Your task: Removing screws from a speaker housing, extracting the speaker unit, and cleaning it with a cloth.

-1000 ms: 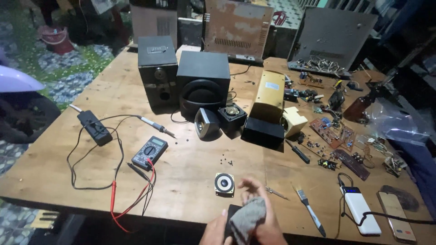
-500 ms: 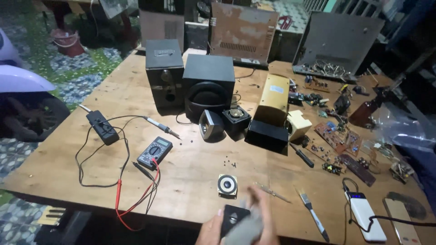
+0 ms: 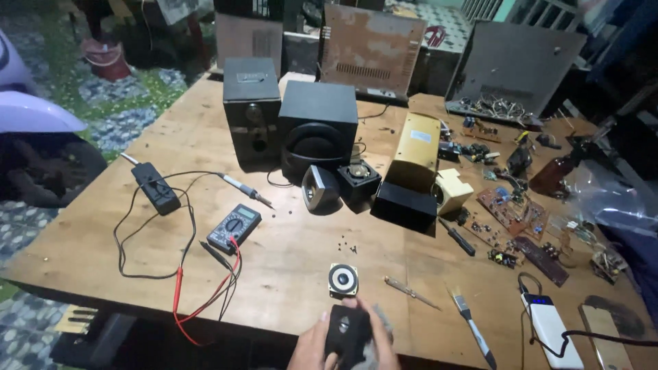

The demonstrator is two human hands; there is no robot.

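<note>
At the tabletop's (image 3: 288, 260) near edge | my left hand (image 3: 310, 348) and right hand (image 3: 378, 339) both clasp a small black speaker box (image 3: 345, 334) (cloth behind, I think) | grip its sides firmly, clear of the loose speaker driver (image 3: 343, 279).

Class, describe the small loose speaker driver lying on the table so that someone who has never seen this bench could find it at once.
Start at the wooden table and move to its near edge, where both hands hold a small black box. Just beyond them lies the speaker driver, face up and alone. Its square pale frame around a round black cone sets it apart from the thin screwdriver beside it.
</note>
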